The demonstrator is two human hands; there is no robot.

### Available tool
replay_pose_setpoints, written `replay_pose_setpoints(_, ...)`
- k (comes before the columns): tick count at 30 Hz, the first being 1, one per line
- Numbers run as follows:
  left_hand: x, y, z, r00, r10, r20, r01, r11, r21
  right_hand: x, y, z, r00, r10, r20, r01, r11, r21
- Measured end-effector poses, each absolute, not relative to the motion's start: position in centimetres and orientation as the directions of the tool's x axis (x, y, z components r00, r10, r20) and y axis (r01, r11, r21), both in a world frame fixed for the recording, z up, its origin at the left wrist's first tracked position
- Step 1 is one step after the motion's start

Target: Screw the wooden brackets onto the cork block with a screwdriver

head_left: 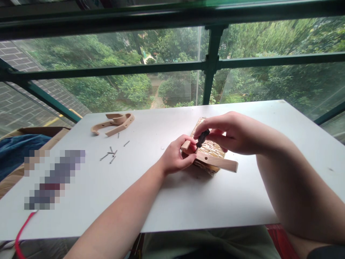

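A curved light-wood piece with a dark hole in its arm lies across a shiny, gold-brown wrapped block on the table. My left hand is closed on the wooden piece, near its bent end, with thumb and fingers pinching it. From above, my right hand grips the black handle of a screwdriver. The screwdriver stands tilted, its tip pointing down at the wood close to my left fingertips. Whether a screw sits under the tip is hidden.
More curved wooden pieces lie at the back left of the white table. Several loose screws are scattered in front of them. A blurred-out object with a red strap rests at the left, and a cardboard box stands beyond the table's edge.
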State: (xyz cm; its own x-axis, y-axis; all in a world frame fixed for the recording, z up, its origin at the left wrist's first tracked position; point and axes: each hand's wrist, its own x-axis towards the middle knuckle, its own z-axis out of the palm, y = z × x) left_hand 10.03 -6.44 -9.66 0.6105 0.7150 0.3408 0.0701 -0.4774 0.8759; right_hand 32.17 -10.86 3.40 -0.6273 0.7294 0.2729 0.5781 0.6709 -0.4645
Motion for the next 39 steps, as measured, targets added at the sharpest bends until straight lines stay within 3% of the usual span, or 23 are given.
replay_pose_setpoints(11,9.9,-6.2,-9.5,0.635,0.677,0.370,0.040,-0.508,0.860,32.0,-11.2,3.8,-0.584,0.753,0.302,0.659,0.658,-0.364)
replay_pose_setpoints(30,10.1,-6.4,-9.1,0.609,0.724,0.324,0.102,-0.477,0.873,29.7,-11.8,2.7,-0.393,0.819,0.418,0.774,0.540,-0.331)
replay_pose_setpoints(34,10.1,-6.4,-9.1,0.608,0.715,0.346,0.090,-0.495,0.864,29.2,-11.6,2.1,-0.299,0.831,0.468,0.785,0.493,-0.374)
replay_pose_setpoints(39,10.0,-6.3,-9.3,0.610,0.716,0.341,0.069,-0.476,0.876,29.6,-10.9,1.7,-0.396,0.815,0.423,0.676,0.571,-0.466)
